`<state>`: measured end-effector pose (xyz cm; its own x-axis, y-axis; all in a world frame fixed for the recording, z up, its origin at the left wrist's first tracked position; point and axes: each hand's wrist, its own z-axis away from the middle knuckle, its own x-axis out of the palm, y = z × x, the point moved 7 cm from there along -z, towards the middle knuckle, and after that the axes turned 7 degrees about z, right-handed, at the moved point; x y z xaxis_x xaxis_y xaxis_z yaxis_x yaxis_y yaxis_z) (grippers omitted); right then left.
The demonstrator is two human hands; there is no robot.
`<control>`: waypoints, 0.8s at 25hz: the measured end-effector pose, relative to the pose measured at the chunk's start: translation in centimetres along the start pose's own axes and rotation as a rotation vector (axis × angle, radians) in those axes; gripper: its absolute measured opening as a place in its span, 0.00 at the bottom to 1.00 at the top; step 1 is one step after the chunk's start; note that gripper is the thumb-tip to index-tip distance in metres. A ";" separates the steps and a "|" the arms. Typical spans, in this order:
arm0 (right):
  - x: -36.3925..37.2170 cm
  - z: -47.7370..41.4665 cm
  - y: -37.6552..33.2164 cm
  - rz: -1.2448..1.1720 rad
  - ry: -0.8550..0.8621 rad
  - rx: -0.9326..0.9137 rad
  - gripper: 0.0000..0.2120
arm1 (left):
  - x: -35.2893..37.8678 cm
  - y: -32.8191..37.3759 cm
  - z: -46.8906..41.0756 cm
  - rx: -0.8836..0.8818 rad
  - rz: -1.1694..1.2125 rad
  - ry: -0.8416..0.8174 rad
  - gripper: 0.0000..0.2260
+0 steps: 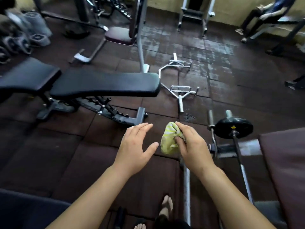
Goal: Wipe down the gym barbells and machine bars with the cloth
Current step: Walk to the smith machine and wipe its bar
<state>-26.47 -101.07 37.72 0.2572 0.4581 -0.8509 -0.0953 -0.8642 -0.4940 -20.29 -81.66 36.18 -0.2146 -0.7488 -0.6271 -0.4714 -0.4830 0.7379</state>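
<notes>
My right hand [189,144] grips a bunched yellow-green cloth [170,139] and presses it around the top of a grey steel bar [186,187] that runs down toward my feet. Just left of the cloth, my left hand [135,146] hovers with fingers spread and nothing in it. To the right lies a barbell [242,162] carrying a black weight plate [234,128]. A thin short bar [211,123] lies between the two. Two chrome triceps bars [179,90] rest on the floor ahead.
A black adjustable bench [92,83] stands to the left. A maroon pad [285,162] fills the right edge. Dumbbells [14,45] sit at the far left, machine frames [140,33] at the back. A person sits at the far right [264,12]. My bare feet [166,207] show below.
</notes>
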 end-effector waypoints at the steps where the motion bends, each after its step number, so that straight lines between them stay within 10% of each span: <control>1: 1.1 -2.0 -0.3 -0.009 -0.023 -0.032 0.23 | -0.8 -1.1 -0.7 -0.026 -0.027 0.031 0.27; 20: 16.1 -30.3 -13.1 -0.184 -0.436 -0.638 0.22 | -12.6 -14.1 -12.3 -0.520 -0.271 0.527 0.27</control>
<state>8.03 -88.66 35.95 -0.1966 0.5313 -0.8241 0.5154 -0.6590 -0.5478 -0.38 -70.94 36.74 0.3461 -0.6280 -0.6970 0.0395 -0.7325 0.6796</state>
